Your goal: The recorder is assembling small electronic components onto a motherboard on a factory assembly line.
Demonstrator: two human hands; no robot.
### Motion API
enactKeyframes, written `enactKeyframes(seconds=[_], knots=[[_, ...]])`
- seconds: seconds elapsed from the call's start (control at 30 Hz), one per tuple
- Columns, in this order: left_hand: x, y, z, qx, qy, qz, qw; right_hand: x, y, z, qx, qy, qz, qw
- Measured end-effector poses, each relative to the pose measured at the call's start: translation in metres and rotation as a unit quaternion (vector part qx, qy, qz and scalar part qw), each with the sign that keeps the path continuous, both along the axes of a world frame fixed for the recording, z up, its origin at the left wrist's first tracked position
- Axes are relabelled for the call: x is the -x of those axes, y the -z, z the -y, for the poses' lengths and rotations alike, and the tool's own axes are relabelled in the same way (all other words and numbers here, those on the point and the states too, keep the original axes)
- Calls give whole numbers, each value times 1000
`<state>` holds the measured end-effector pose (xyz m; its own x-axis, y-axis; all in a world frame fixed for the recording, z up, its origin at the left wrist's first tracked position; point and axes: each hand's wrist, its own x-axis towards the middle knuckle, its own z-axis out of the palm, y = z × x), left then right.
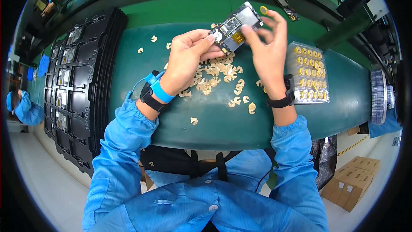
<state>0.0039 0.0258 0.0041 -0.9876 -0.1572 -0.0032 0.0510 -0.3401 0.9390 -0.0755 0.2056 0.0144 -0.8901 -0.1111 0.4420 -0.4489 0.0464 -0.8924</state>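
Observation:
My left hand [189,56] grips a circuit board [229,28] by its near left end, thumb on top, above the green work surface. The board has a silver plate, dark chips and a gold patch. My right hand [270,43] is over the board's right side, slightly smeared by motion, its thumb on or just above the board. At its raised index fingertip is a small yellow-rimmed coin cell [264,10]; how the fingers hold it is partly unclear. Below the board lies a loose heap of cream C-shaped pieces [210,77].
A clear tray [296,101] with rows of yellow-rimmed coin cells lies at right. Stacked black trays [83,90] stand at left. Another circuit board [286,8] lies at the back. Brown cartons [352,180] stand on the floor at lower right. Other people in blue work at far left.

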Motion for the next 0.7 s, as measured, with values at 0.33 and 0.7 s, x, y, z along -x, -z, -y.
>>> enactKeyframes(seconds=[0.33, 0.7], knots=[[0, 3, -3, 55, -16, -55, 997, -18, -8, 3, -53, -171, -5, 984], [-3, 2, -6, 92, 17, -87, 992, -18, -1, 7, -99, -128, -48, 986]])
